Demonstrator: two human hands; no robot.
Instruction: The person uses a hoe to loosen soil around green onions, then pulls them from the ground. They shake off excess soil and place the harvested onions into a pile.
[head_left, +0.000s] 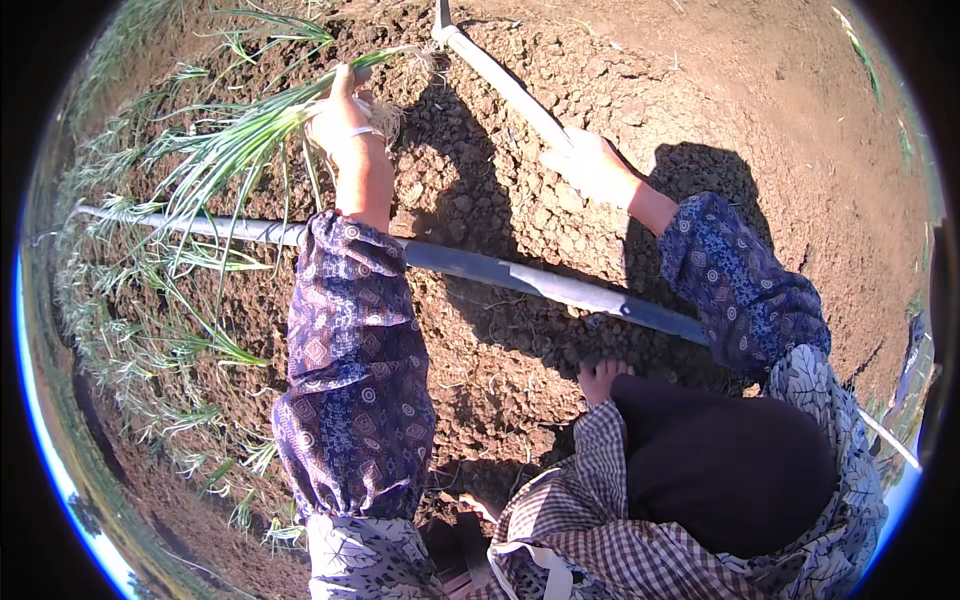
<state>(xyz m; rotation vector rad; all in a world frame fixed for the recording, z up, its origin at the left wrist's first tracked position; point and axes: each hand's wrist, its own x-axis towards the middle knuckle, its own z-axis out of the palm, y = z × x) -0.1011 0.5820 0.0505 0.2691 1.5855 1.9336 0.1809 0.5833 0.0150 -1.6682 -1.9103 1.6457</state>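
Observation:
My left hand (351, 139) is closed around a bunch of green onion seedlings (232, 150), their long leaves hanging to the left. One seedling stands apart at the thumb, its pale roots (416, 52) pointing right. More roots show beside the wrist, which carries a light band. In my right hand (592, 166) is the pale handle (510, 90) of a hand tool that looks like a hoe. Its metal head (442, 13) is partly cut off at the top edge, close to the loose roots. Cloddy brown soil (457, 165) lies between my hands.
A grey pipe or hose (495, 268) crosses the ground beneath my left forearm. Onion seedlings (225, 345) stand in the soil to the left. My bare toes (600, 375) and dark-clothed knee (727, 465) are at the lower right. Smoother soil (795, 150) spreads at the right.

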